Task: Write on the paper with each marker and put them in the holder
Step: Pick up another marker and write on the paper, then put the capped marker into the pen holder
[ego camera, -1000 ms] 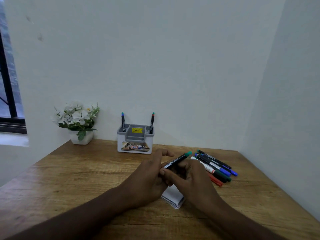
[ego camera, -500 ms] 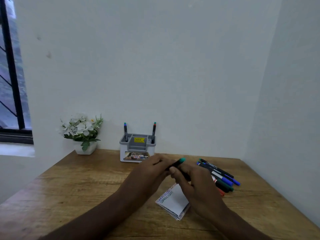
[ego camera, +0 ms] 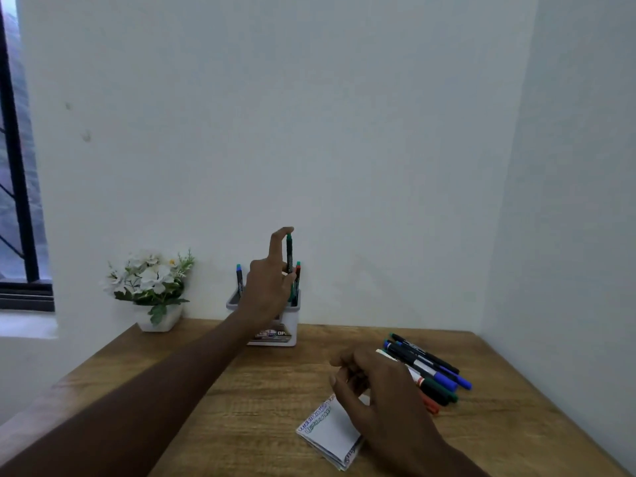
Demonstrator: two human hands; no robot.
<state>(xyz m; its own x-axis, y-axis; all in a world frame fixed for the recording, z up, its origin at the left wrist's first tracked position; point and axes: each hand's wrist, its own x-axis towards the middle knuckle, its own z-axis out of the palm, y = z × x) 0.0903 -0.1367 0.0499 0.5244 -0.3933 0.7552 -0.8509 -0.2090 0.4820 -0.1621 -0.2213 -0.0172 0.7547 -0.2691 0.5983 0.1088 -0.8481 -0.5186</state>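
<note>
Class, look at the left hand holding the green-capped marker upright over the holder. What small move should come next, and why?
Probably lower it and let go. The left hand holds the green-capped marker upright with a fingertip on its cap, its lower end at the right side of the holder, beside the red-capped marker. How deep it sits is hidden by the hand. The right hand rests over the paper.

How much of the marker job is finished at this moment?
Done: two markers, blue-capped and red-capped, stand in the holder. In hand: the left hand lowers the green-capped marker into it. Left: the pile of markers beside the paper.
</note>
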